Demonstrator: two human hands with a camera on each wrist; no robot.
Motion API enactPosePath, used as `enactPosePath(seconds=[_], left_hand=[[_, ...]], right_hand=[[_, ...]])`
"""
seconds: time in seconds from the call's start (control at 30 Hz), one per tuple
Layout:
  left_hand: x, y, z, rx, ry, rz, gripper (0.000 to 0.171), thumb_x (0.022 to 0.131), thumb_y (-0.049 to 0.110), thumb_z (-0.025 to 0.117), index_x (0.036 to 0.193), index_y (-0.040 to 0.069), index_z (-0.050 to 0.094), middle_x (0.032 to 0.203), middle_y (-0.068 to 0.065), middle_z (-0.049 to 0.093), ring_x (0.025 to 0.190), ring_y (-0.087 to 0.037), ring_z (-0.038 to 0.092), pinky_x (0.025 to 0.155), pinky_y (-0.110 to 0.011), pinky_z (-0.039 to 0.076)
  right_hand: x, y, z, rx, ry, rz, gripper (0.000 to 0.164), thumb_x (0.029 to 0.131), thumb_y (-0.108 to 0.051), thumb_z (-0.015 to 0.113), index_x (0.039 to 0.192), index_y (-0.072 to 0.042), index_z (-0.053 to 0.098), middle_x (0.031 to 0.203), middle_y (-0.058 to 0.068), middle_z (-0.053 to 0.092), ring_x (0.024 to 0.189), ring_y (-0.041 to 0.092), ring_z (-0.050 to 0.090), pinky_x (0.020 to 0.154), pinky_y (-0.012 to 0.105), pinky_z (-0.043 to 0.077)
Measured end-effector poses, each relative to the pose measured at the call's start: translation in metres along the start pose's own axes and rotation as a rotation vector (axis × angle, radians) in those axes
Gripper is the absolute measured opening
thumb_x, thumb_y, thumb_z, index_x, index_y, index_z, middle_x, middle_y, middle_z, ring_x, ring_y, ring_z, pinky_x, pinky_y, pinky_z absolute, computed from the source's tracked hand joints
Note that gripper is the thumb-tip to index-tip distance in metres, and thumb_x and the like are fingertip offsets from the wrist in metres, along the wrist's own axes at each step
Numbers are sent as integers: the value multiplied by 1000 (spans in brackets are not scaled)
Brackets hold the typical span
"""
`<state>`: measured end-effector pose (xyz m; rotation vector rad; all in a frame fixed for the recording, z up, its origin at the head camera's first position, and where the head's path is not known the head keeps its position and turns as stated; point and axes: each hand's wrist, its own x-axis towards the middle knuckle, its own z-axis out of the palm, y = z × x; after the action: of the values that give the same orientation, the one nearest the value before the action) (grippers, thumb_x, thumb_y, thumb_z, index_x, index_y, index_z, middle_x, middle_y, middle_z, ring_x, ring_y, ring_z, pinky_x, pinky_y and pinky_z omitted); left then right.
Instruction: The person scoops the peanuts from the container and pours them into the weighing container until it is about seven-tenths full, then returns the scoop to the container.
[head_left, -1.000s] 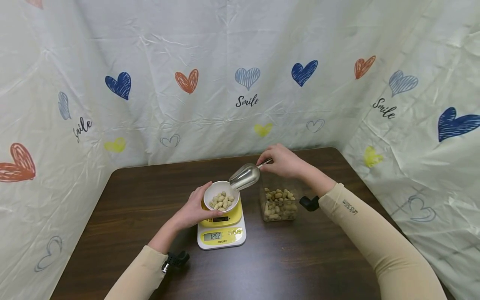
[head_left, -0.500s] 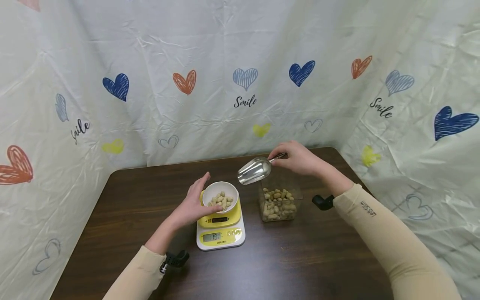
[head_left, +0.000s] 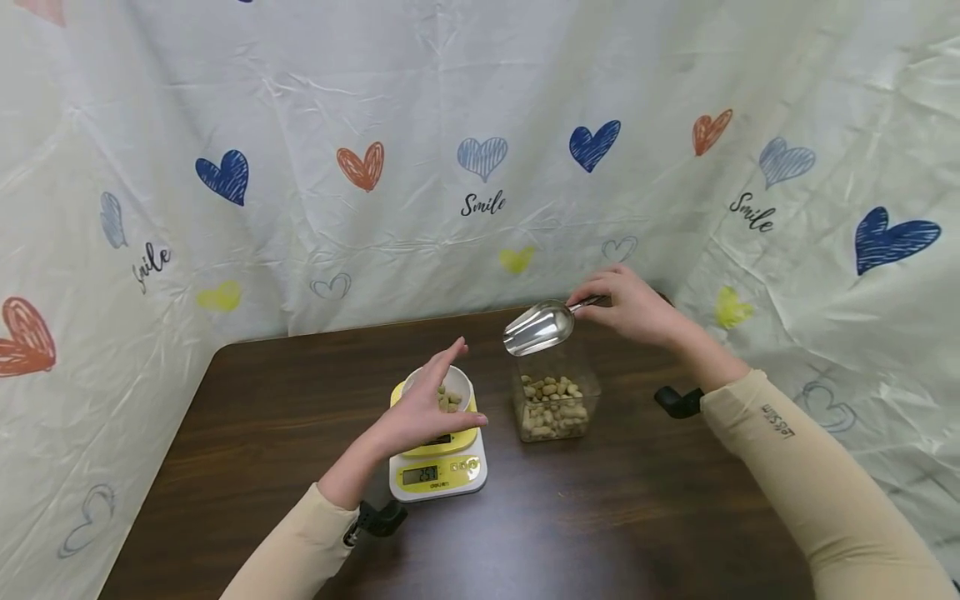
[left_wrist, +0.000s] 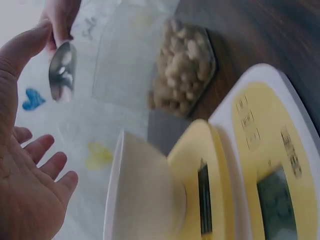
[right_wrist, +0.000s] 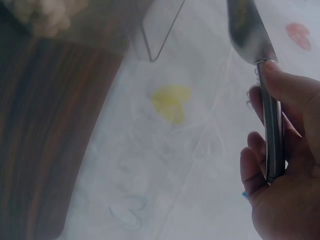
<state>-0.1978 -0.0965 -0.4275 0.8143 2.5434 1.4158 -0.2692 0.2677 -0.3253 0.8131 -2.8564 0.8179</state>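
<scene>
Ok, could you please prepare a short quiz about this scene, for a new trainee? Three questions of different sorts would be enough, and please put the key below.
1. Which hand holds the metal scoop?
2. True or false: peanuts lie both in the white bowl and in the clear container.
3. Choose one. The fingers of the left hand are:
a) gripping the bowl
b) pressing the buttons of the scale
c) holding nothing

Key:
1. The right hand, by the handle.
2. True.
3. c
</scene>
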Motion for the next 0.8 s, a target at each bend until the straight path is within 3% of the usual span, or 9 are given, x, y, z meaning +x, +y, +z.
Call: enactPosePath(seconds=[0.23, 0.5, 0.8], left_hand=[[19, 10, 26, -53, -24, 33, 111, 82, 51, 84, 164, 37, 10, 165, 10, 22, 151, -11, 21, 117, -49, 28], [37, 16, 55, -87, -31, -32, 115, 81, 52, 85, 165, 36, 8, 169, 2, 13, 153, -17, 17, 117, -50, 28], [48, 12, 68, -126, -66, -110, 116, 82, 46, 85, 166, 31, 5, 170, -1, 9, 154, -20, 13, 118, -52, 26]], right_hand=[[-9, 10, -8, -9, 12, 14, 17, 98, -17, 72, 114, -16, 78, 119, 5, 68, 120, 30, 46, 99, 53, 35], [-22, 20, -16, -19, 32, 33, 14, 96, -15, 74, 110, -15, 79, 116, 6, 70, 116, 30, 48, 97, 51, 35], [-30, 23, -14, -55, 28, 30, 14, 94, -13, 77, 108, -15, 80, 109, 3, 71, 101, 25, 48, 85, 44, 35]])
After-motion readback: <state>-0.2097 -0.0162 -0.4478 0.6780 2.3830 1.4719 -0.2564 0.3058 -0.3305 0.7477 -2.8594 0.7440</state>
